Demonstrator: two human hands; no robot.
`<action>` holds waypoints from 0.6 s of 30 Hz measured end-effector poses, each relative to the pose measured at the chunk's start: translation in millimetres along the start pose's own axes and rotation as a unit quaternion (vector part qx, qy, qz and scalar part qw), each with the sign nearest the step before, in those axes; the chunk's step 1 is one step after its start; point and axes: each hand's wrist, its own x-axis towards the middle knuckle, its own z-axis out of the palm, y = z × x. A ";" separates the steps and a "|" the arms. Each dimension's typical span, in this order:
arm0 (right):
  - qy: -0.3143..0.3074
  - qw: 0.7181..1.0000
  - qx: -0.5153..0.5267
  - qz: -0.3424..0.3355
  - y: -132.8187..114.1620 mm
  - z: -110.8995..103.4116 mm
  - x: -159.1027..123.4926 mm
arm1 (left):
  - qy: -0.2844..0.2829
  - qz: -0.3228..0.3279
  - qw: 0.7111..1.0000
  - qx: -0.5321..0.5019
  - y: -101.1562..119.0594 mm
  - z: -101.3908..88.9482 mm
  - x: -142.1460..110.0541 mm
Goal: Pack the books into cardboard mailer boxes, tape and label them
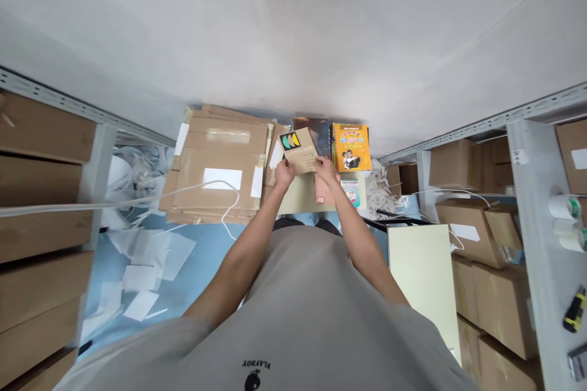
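Both my hands hold a tan book (300, 148) with coloured half-circle shapes on its cover, out in front of me over a pale table (298, 197). My left hand (284, 173) grips its lower left edge with the fingers closed. At the book's lower right corner my right hand (325, 168) is pinched on it. A pink booklet (323, 190) lies under my right hand. An orange book (351, 146) and a dark book (316, 128) stand just beyond.
A stack of flattened cardboard boxes (215, 165) lies at the left, with a white cord (183, 192) across it. Metal shelves with cardboard boxes (41, 208) flank both sides. Loose white papers (147, 269) cover the blue floor. A cream panel (422, 275) stands at the right.
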 end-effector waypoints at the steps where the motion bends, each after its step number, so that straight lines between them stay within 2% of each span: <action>1: 0.010 1.000 -0.003 0.013 -0.7 2.5 -1.9 | -0.010 -0.001 1.000 -0.011 -5.7 -8.9 -2.4; 3: 0.040 0.998 0.006 0.038 -4.3 10.3 -7.2 | -0.027 0.001 0.998 -0.056 -17.4 -29.0 -6.8; 5: 0.037 0.997 0.058 0.040 -10.6 23.4 -15.1 | -0.046 0.008 0.992 -0.118 -31.3 -53.3 -11.7; 8: -0.031 0.987 0.155 0.027 -23.9 55.4 -30.2 | -0.053 0.016 0.986 -0.158 -57.6 -98.3 -19.6; 10: -0.083 0.983 0.161 0.040 -33.7 84.3 -40.7 | -0.035 0.020 0.991 -0.126 -76.9 -130.6 -23.9; 13: -0.115 0.985 0.089 0.094 -45.6 129.4 -55.2 | 0.016 0.015 1.000 -0.006 -102.4 -170.3 -28.0; 15: -0.113 0.986 0.039 0.119 -49.9 152.4 -62.7 | 0.036 0.011 0.997 0.073 -114.0 -185.4 -29.5; 18: -0.095 0.987 0.006 0.132 -51.0 169.9 -69.3 | 0.035 0.019 0.993 0.115 -122.5 -192.3 -29.9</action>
